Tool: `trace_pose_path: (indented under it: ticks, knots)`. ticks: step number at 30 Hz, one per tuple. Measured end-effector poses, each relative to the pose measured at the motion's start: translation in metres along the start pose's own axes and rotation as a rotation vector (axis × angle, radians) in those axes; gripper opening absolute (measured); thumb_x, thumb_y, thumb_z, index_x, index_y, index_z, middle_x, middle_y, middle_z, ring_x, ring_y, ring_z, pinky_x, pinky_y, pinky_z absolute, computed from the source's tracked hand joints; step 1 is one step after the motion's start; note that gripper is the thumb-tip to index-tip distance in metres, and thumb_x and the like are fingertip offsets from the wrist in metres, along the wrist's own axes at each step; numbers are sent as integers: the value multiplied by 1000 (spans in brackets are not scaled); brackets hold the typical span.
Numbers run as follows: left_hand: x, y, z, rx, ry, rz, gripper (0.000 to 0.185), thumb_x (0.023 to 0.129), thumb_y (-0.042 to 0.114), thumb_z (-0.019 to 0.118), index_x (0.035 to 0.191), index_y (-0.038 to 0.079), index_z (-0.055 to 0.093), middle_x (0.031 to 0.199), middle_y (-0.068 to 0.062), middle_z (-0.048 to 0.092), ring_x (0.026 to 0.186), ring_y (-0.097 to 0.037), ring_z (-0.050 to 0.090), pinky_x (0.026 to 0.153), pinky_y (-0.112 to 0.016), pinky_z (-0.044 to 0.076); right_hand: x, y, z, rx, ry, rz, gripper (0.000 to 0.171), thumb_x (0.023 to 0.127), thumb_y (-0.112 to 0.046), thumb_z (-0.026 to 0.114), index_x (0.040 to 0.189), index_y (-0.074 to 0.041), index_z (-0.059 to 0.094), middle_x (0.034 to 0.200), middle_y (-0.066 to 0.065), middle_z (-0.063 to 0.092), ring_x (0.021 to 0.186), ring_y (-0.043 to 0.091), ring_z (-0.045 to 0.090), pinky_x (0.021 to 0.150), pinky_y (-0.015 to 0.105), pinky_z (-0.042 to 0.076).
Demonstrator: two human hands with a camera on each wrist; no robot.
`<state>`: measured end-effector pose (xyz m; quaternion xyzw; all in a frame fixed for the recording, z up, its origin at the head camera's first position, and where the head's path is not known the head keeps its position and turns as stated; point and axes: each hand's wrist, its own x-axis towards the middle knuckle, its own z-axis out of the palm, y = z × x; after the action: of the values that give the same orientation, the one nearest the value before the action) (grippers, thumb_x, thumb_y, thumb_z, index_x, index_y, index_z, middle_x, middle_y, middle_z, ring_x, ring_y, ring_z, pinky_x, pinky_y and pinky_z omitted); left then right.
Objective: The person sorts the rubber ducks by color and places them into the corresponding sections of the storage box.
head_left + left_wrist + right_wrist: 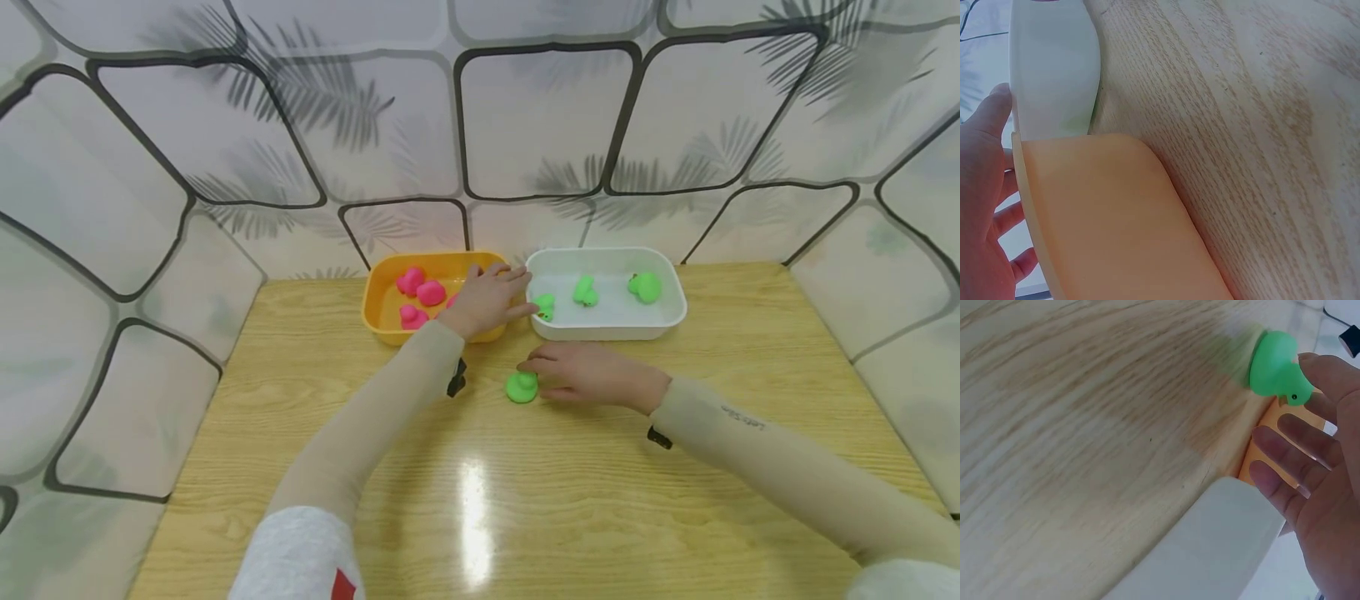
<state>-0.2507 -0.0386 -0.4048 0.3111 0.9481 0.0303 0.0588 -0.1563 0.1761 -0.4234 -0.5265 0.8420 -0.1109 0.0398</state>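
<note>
Sorting step: right hand [592, 375] — fingers relaxed — touches the green rubber duck [522, 387] (mid-tabletop); left hand [487, 298], fingers straight, rests over the orange plastic tub [375, 312].

Next comes a pinch.

Duck [521, 387] before two side-by-side tubs [607, 327]

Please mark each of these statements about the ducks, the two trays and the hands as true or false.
1. The orange tray holds pink ducks. True.
2. The white tray holds five green ducks. False: three are visible in it.
3. A green duck lies on the table by the right hand. True.
4. The left hand rests flat on the table. False: it is above the orange tray, reaching to the white tray's edge.
</note>
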Motion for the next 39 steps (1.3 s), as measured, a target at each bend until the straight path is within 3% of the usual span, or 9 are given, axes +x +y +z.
trace_pose_path:
  ticks: [12, 21, 28, 39]
  knots:
    - [0, 2, -3, -10, 0, 9, 74, 105, 63, 44, 163, 18, 38, 168, 0, 36, 151, -27, 33, 118, -59, 25, 4, -6, 2, 33, -54, 37, 37, 102, -23, 69, 136, -10, 65, 124, 6, 69, 114, 24, 66, 100, 43, 53]
    - [0, -1, 1, -47, 10, 9, 74, 105, 63, 47, 162, 16, 40, 167, -1, 38, 150, -28, 35, 116, -60, 26, -3, -4, 1, 41, -8, 16, 24, 99, -21, 73, 120, -10, 70, 111, 2, 71, 102, 21, 67, 91, 41, 56]
    - [0, -1, 1, -47, 9, 5, 74, 104, 62, 48, 162, 17, 40, 167, 0, 38, 150, -28, 35, 115, -59, 27, -11, -1, -2, 64, -30, 45, 21, 98, -20, 73, 117, -10, 70, 109, 1, 71, 102, 20, 67, 92, 41, 55]
    - [-1, 1, -3, -48, 0, 4, 74, 104, 62, 48, 162, 17, 40, 167, 0, 38, 150, -28, 35, 115, -58, 27, -30, 3, -21, 74, 5, 82, 23, 95, -14, 76, 115, -6, 72, 109, 4, 73, 100, 22, 70, 89, 43, 57]
